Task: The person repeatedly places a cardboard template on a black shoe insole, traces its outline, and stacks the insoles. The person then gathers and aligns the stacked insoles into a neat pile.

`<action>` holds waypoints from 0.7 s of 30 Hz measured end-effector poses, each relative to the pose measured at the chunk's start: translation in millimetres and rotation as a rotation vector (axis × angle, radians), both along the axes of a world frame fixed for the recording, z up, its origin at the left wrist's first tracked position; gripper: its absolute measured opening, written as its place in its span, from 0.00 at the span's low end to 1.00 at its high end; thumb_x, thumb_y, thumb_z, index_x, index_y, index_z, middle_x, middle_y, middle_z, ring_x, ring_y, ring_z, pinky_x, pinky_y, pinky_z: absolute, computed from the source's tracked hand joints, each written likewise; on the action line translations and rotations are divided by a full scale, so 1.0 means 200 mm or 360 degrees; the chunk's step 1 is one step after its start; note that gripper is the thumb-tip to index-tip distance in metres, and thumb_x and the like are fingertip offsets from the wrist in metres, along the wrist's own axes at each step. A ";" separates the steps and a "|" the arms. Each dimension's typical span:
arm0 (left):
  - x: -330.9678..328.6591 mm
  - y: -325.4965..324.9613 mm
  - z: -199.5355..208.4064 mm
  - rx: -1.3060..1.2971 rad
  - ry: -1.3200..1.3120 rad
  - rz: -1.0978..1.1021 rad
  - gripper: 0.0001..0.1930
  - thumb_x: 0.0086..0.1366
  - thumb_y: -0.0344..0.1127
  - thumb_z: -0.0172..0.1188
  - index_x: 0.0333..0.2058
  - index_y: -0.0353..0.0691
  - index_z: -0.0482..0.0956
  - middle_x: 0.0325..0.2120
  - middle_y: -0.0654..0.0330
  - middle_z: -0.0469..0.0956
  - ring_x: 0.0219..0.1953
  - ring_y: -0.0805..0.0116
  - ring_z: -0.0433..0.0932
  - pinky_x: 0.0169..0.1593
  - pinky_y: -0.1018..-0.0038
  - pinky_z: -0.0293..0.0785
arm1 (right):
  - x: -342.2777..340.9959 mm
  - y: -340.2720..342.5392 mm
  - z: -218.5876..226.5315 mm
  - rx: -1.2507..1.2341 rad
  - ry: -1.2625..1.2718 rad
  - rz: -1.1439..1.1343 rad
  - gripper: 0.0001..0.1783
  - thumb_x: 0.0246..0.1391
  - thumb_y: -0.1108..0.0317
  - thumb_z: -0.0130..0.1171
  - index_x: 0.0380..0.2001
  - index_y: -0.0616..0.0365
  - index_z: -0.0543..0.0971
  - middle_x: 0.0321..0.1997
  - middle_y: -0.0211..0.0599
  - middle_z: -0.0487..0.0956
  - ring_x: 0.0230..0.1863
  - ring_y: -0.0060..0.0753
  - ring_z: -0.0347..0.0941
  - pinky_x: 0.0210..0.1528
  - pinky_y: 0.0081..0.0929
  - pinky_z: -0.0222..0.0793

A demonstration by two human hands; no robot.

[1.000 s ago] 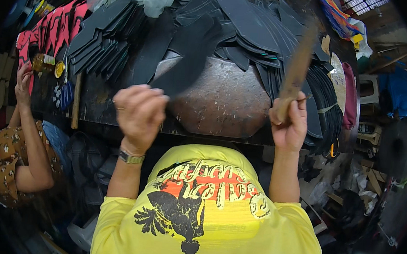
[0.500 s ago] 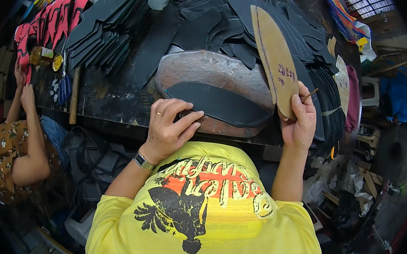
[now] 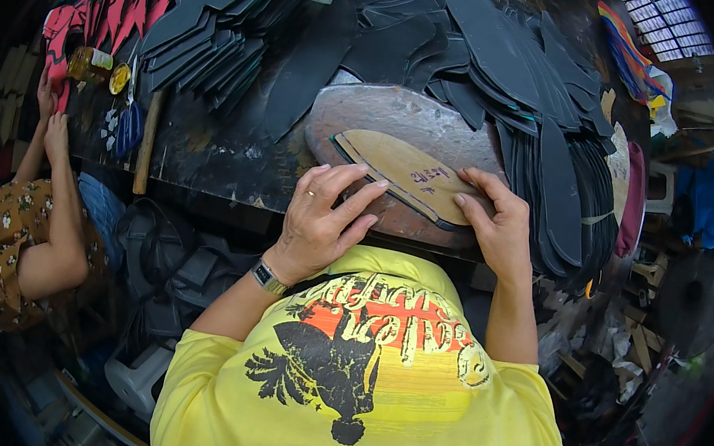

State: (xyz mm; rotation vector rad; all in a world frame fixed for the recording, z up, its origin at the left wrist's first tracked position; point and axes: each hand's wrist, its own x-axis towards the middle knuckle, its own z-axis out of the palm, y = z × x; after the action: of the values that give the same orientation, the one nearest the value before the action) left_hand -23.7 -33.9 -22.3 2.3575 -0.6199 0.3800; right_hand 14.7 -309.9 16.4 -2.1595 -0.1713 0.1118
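Observation:
A tan cardboard template (image 3: 412, 170), long with one curved side and handwriting on it, lies over a black cut piece (image 3: 435, 221). Only a thin rim of that piece shows along the near edge and left tip. Both rest on a worn brown board (image 3: 358, 108) at the table's edge. My left hand (image 3: 319, 220) is spread, its fingertips on the template's near edge. At the template's right end, my right hand (image 3: 499, 227) has its thumb and forefinger on either side of the corner. Its other fingers are hidden.
Black cut pieces (image 3: 398, 40) are heaped behind the board, with a stack (image 3: 208, 32) to the left and a tied bundle (image 3: 599, 219) to the right. Blue-handled scissors (image 3: 130, 131) and a wooden handle (image 3: 149, 141) lie left. Another person (image 3: 41, 238) handles pink-red pieces (image 3: 121, 7).
My right hand has brought the template down from upright and laid it over the black piece. The thin stick seen in that hand earlier no longer shows. The view has shifted slightly.

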 end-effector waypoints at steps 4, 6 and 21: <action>0.00 0.00 -0.01 0.0080 0.0020 -0.0031 0.24 0.62 0.37 0.69 0.59 0.48 0.81 0.60 0.59 0.74 0.64 0.57 0.71 0.69 0.53 0.62 | -0.02 0.00 -0.02 0.0046 -0.0036 -0.0020 0.18 0.56 0.77 0.67 0.51 0.66 0.82 0.48 0.47 0.87 0.47 0.39 0.85 0.52 0.28 0.77; 0.00 0.00 -0.01 0.0098 0.0022 -0.0032 0.24 0.63 0.38 0.69 0.58 0.48 0.81 0.60 0.59 0.74 0.66 0.56 0.69 0.70 0.51 0.59 | -0.02 0.00 -0.03 0.0040 -0.0039 -0.0017 0.18 0.56 0.77 0.67 0.51 0.66 0.83 0.47 0.47 0.87 0.47 0.39 0.85 0.52 0.28 0.77; 0.02 0.01 0.04 0.0225 0.0086 -0.0033 0.24 0.63 0.40 0.70 0.58 0.53 0.81 0.59 0.60 0.76 0.69 0.54 0.68 0.72 0.43 0.53 | 0.00 -0.03 0.02 -0.0032 0.0032 0.0089 0.18 0.57 0.76 0.68 0.52 0.68 0.82 0.49 0.43 0.87 0.50 0.28 0.82 0.56 0.25 0.75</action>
State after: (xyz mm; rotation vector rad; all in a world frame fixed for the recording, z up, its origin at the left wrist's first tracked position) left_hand -19.6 -32.0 -14.8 2.4851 -0.6641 0.2700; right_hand 15.7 -316.7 19.9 -2.1732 -0.2201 0.1681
